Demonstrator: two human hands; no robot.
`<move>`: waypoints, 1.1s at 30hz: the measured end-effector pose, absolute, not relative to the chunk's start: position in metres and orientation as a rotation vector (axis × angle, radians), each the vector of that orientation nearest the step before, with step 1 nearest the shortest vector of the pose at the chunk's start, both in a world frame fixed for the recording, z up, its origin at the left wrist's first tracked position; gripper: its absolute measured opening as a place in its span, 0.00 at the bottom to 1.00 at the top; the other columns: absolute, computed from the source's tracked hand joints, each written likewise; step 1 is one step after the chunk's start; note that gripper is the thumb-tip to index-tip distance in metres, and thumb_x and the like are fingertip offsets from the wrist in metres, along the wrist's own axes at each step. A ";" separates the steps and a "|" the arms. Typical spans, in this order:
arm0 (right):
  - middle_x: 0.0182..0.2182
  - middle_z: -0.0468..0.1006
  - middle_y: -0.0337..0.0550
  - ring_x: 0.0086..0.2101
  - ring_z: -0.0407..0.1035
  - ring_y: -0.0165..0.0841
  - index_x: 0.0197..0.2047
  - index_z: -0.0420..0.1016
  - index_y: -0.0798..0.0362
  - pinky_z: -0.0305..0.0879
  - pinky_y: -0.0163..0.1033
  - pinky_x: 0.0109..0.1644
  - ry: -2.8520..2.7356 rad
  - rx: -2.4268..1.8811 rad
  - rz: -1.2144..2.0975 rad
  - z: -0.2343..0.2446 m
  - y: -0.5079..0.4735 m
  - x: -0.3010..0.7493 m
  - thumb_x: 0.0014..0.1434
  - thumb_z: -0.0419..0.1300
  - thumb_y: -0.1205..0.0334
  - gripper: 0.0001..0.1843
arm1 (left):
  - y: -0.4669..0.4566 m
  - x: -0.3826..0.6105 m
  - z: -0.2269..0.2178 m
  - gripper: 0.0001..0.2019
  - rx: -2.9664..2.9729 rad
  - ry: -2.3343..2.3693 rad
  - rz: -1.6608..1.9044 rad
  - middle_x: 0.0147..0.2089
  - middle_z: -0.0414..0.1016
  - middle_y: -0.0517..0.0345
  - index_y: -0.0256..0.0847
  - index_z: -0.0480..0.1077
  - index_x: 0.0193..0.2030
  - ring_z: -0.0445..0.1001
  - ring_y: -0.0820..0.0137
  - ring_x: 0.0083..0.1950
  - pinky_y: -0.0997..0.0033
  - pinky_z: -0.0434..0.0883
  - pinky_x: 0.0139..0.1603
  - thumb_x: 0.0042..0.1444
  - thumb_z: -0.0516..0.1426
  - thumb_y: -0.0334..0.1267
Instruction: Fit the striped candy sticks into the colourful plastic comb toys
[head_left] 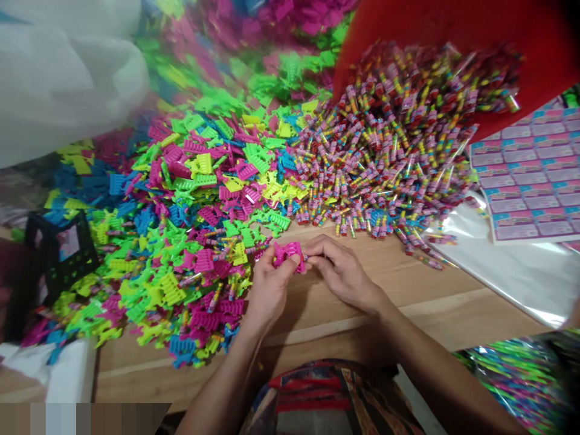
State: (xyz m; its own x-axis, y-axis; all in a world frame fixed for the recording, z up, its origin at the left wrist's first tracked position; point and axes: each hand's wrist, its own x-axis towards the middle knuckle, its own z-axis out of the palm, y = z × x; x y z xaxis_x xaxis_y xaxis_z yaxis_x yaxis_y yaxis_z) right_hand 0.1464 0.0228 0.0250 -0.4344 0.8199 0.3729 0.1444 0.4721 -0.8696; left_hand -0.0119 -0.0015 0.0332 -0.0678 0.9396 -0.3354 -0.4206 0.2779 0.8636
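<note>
My left hand point(272, 281) pinches a small pink plastic toy piece point(289, 256) with slatted bars, just above the wooden table point(385, 278). Fingers of my right hand point(342, 272) are pressed together at the toy's right edge; a tiny part of something shows at their tips, too small to name. To the left of my hands spreads a heap of plastic toy pieces point(181, 175) in pink, green, yellow and blue. Beyond my right hand lies a pile of small wrapped candy tubes point(376, 151), with pinkish labels and multicoloured contents. A few similar tubes are scattered among the toy pieces.
A red container or sheet point(457, 30) backs the candy pile. At right, printed label sheets point(530, 175) lie over clear plastic bags point(493, 272). A black plastic basket point(72, 254) stands left, below a white sack point(67, 78). A filled bag point(521, 374) sits at lower right.
</note>
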 end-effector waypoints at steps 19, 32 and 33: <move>0.38 0.79 0.44 0.39 0.73 0.36 0.43 0.76 0.50 0.67 0.41 0.45 -1.917 -1.242 0.832 0.009 0.039 0.184 0.70 0.54 0.62 0.09 | -0.003 -0.066 0.053 0.22 0.632 1.506 1.255 0.34 0.78 0.61 0.39 0.70 0.42 0.75 0.72 0.31 0.75 0.71 0.35 0.45 0.70 0.47; 0.39 0.75 0.52 0.41 0.72 0.42 0.53 0.75 0.56 0.69 0.47 0.47 -1.935 -1.348 0.248 0.016 0.109 0.205 0.69 0.49 0.59 0.18 | 0.002 -0.033 0.037 0.17 0.773 1.345 1.169 0.29 0.71 0.63 0.38 0.70 0.45 0.66 0.75 0.27 0.78 0.63 0.28 0.51 0.65 0.42; 0.39 0.75 0.51 0.41 0.72 0.42 0.53 0.75 0.55 0.69 0.47 0.46 -1.956 -1.329 0.287 0.011 0.108 0.201 0.69 0.49 0.58 0.18 | 0.008 -0.035 0.042 0.17 0.814 1.351 1.184 0.29 0.71 0.63 0.38 0.70 0.46 0.66 0.74 0.27 0.78 0.63 0.28 0.51 0.64 0.41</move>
State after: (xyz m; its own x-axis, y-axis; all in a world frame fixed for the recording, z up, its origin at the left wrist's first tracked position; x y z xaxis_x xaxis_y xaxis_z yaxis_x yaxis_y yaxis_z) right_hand 0.2013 0.1083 0.0109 -0.1878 0.8734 0.4493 0.7074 0.4377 -0.5550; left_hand -0.0346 0.0079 0.0416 -0.1536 0.9459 -0.2859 -0.1595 0.2618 0.9518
